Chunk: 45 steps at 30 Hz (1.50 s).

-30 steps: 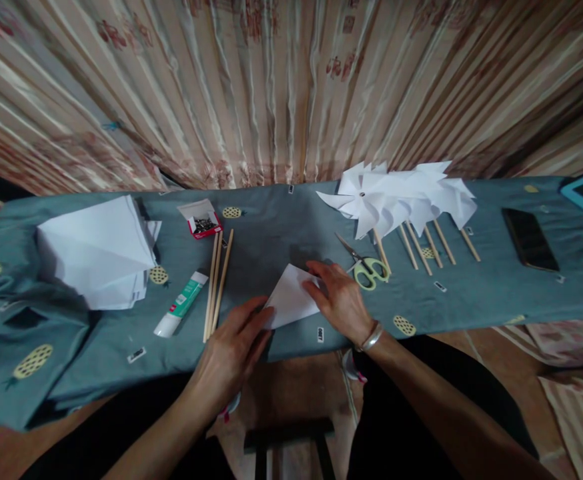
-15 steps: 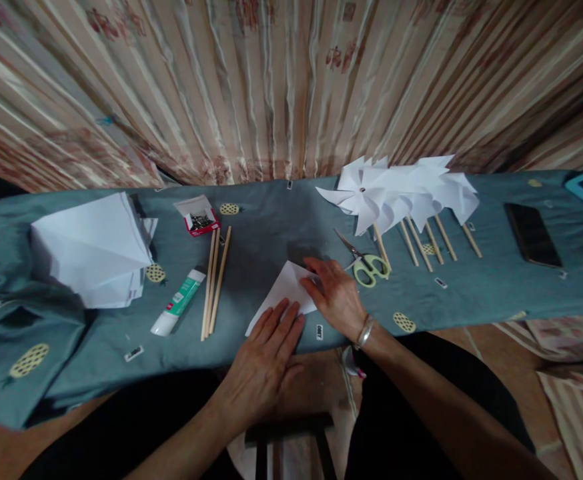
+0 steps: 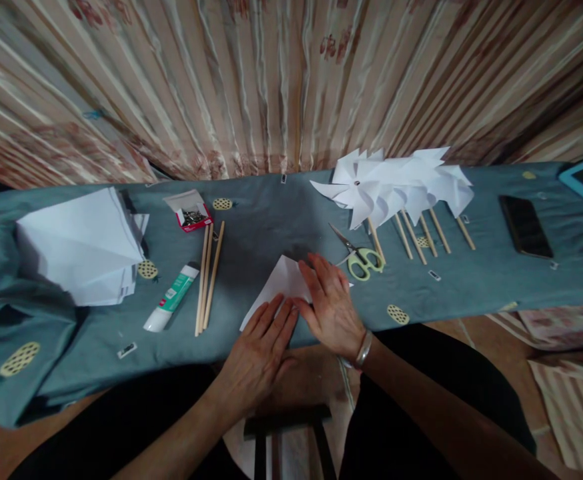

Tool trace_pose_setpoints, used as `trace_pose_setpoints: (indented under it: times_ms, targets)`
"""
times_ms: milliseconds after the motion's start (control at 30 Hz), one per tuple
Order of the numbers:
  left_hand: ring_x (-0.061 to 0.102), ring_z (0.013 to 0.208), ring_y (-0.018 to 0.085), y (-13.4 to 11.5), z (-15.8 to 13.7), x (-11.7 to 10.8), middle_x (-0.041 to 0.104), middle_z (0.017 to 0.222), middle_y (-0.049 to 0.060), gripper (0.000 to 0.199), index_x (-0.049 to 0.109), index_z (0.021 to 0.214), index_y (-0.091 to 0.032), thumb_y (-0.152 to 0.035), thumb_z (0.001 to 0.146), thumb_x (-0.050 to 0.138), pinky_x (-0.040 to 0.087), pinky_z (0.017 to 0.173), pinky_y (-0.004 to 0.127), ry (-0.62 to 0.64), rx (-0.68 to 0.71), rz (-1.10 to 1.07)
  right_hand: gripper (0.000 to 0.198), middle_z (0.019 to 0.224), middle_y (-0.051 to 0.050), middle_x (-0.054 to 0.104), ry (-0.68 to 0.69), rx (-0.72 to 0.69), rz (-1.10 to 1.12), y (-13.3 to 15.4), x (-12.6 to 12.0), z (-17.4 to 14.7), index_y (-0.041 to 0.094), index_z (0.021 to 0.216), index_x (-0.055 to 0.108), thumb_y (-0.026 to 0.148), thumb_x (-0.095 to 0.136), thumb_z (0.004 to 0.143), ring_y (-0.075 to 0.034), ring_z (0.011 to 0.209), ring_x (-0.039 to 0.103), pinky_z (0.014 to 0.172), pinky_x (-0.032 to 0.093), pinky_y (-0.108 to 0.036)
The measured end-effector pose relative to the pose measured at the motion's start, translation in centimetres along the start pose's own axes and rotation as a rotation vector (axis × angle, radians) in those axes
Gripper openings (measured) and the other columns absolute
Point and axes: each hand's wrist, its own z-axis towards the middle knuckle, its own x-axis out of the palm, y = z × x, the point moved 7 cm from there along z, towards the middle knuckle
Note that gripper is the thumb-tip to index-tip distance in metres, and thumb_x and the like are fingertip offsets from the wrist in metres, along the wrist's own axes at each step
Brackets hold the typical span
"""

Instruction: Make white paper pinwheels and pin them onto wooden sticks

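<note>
On the cloth's near edge, folded white paper lies under me!
My left hand is flat across it, grasping nothing; my right hand rests over its right side, fingers loosely spread, unclenched. Past them, the glue tube and 3 sticks lie left, scissors right, then a red box, white pinwheels, and the curtain behind.

- My left hand and right hand are ungloved, the forearms bare too.
- A silvery, rounded bracelet circles my right wrist.
- I see plain black trousers on both legs, loosely cut.
</note>
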Motion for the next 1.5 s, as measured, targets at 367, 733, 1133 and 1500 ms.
trace_pose_setpoints:
  times_ms: [367, 733, 1133, 1500]
  targets:
    - [0.037, 0.143, 0.03, 0.9, -3.9, -1.2, 0.043, 0.151, 0.02, 0.064, 0.027, 0.151, -0.008, -0.017, 0.091, 0.05, 0.04, 0.112, 0.046, 0.01, 0.01, 0.054, 0.057, 0.158, -0.018, 0.031, -0.074, 0.165, -0.121, -6.5, -2.7, -3.0, 0.02, 0.153, 0.025, 0.032, 0.04, 0.099, -0.031, 0.148, 0.025, 0.116, 0.023, -0.055]
    - [0.044, 0.138, 0.027, 1.0, -6.8, -2.7, 0.045, 0.15, 0.017, 0.065, 0.023, 0.153, -0.015, -0.014, 0.092, 0.046, 0.042, 0.111, 0.044, 0.024, -0.073, 0.115, 0.041, 0.143, -0.017, 0.053, -0.124, 0.05, 0.011, -6.1, -4.5, -2.5, 0.017, 0.137, 0.052, 0.025, 0.037, 0.099, -0.029, 0.133, 0.047, 0.107, 0.038, -0.051]
    - [0.048, 0.136, 0.027, 0.7, -6.1, -3.3, 0.051, 0.145, 0.017, 0.052, 0.039, 0.145, -0.013, -0.021, 0.095, 0.049, 0.042, 0.111, 0.048, 0.013, -0.107, 0.152, 0.03, 0.109, -0.01, 0.075, 0.026, 0.152, 0.404, -5.8, -4.0, -1.6, 0.018, 0.112, 0.07, 0.031, 0.051, 0.094, -0.025, 0.099, 0.07, 0.091, 0.054, -0.042]
    - [0.061, 0.122, 0.024, -0.7, -2.3, -2.9, 0.06, 0.136, 0.012, 0.043, 0.05, 0.138, -0.024, -0.027, 0.095, 0.052, 0.056, 0.097, 0.04, -0.173, -0.499, -0.607, 0.043, 0.082, -0.004, 0.075, -0.147, 0.581, 1.07, -9.6, -3.1, -3.4, 0.021, 0.099, 0.069, 0.051, 0.076, 0.069, -0.019, 0.074, 0.072, 0.065, 0.062, -0.033]
